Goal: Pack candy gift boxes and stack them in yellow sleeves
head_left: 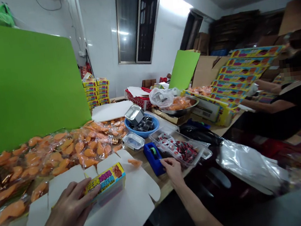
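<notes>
Printed yellow box [105, 181] gripped by the left hand [65, 213] on white card [140, 210]; right hand [173, 170], well apart, beside a blue tape dispenser [152, 158] on the worktop [158, 182].

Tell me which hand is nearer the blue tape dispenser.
Right. The right hand is just beside the blue tape dispenser, on its right side in view. The left hand is much farther away, down to its left, gripping the yellow printed box.

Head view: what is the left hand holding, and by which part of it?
The left hand holds a small yellow printed box by its near end, the fingers lying across that end.
</notes>
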